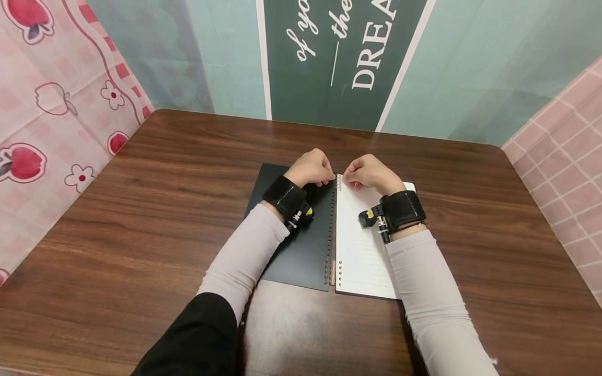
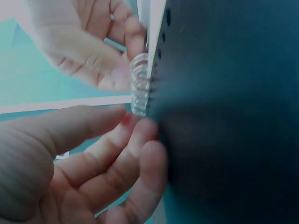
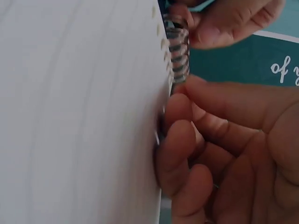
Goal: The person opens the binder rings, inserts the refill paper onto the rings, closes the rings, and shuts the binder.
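Observation:
A loose-leaf notebook lies spread on the table, its black cover (image 1: 296,256) to the left and its white ruled pages (image 1: 359,261) to the right. Small punched holes line both inner edges. A clear plastic ring binding (image 2: 140,84) joins them at the far end of the spine. My left hand (image 1: 311,168) pinches one end of this binding between thumb and fingers. From the other side my right hand (image 1: 371,174) pinches it too, with curled fingers against the page edge. Coils of the ring binding (image 3: 180,51) show between the two hands in the right wrist view.
Under the notebook is a brown wooden table (image 1: 141,219). Another short piece of binding (image 1: 333,272) shows at the near end of the spine. A green printed backdrop (image 1: 348,104) stands behind the table, with a pink apple-patterned cloth (image 1: 47,104) at left and pink tiles (image 1: 564,172) at right.

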`<move>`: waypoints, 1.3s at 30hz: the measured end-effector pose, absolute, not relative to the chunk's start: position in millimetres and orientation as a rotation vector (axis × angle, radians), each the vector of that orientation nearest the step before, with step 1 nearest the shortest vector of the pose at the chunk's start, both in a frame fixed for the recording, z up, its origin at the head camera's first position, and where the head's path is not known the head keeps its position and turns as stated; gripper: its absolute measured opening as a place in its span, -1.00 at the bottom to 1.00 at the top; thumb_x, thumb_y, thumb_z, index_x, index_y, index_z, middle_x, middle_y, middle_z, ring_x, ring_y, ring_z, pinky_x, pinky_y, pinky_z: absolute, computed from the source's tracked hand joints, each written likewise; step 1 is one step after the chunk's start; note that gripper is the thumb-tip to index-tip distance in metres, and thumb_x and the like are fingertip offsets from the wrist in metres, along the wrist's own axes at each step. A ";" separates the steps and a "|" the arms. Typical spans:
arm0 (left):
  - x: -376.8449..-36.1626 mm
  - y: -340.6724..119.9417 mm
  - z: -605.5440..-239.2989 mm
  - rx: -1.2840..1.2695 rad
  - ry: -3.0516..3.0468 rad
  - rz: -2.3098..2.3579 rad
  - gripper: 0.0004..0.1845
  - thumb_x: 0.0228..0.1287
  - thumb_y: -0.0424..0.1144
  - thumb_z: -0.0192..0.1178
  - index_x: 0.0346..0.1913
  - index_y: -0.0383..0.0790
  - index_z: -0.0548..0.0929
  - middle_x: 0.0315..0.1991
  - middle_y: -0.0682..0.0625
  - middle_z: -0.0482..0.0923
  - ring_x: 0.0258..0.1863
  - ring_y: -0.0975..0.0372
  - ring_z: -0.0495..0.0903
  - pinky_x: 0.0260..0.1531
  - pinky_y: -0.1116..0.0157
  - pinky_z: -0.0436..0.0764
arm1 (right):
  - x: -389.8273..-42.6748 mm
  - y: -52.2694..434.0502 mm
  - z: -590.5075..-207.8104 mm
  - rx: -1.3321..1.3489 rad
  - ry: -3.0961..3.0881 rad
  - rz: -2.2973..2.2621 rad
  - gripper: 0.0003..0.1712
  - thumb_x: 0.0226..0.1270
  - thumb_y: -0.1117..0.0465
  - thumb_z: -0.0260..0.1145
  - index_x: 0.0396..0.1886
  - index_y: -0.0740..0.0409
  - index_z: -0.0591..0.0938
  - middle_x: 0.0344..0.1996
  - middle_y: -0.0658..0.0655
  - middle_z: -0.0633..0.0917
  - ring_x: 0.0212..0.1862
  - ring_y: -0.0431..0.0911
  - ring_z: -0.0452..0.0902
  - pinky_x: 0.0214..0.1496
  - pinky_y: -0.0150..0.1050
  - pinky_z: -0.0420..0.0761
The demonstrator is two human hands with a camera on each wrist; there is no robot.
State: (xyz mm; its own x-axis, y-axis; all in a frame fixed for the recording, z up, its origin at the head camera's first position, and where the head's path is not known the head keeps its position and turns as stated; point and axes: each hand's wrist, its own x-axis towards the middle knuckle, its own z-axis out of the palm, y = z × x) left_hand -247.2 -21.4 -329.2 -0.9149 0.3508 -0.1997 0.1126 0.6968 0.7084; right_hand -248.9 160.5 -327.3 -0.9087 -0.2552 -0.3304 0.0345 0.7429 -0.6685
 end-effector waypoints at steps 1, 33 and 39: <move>-246.6 -22.1 -328.7 0.380 2.580 1.035 -0.85 0.30 -0.28 0.26 -0.37 -0.27 0.74 -0.51 0.01 0.62 -0.55 0.25 0.56 -0.46 0.34 0.53 | -248.7 161.9 -326.6 -0.181 2.535 -0.950 -0.86 0.37 0.32 0.26 -0.26 0.35 0.66 -0.52 0.04 0.57 -0.42 -0.12 0.43 -0.32 -0.28 0.41; -245.4 -20.5 -333.3 0.517 2.548 0.906 -0.87 0.17 -0.32 0.36 -0.51 -0.24 0.71 -0.63 0.09 0.51 -0.55 0.27 0.46 -0.52 0.40 0.40 | -240.8 159.3 -327.4 -0.335 2.495 -0.838 -0.92 0.34 0.34 0.32 -0.36 0.27 0.66 -0.58 -0.04 0.50 -0.41 -0.13 0.38 -0.35 -0.29 0.39; -246.4 -19.7 -332.7 0.538 2.545 0.889 -0.85 0.21 -0.33 0.34 -0.52 -0.23 0.70 -0.63 0.09 0.50 -0.55 0.28 0.44 -0.51 0.40 0.39 | -241.8 158.0 -327.5 -0.358 2.520 -0.854 -0.93 0.31 0.39 0.31 -0.38 0.29 0.67 -0.59 -0.03 0.52 -0.42 -0.13 0.38 -0.36 -0.29 0.38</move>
State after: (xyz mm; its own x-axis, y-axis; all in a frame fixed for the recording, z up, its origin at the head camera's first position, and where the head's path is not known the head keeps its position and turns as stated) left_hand -246.4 -19.7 -332.7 -0.8503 0.4722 -0.2326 0.2248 0.7253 0.6507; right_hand -241.8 158.0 -327.5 -0.8639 -0.3775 -0.3334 -0.0972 0.7744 -0.6252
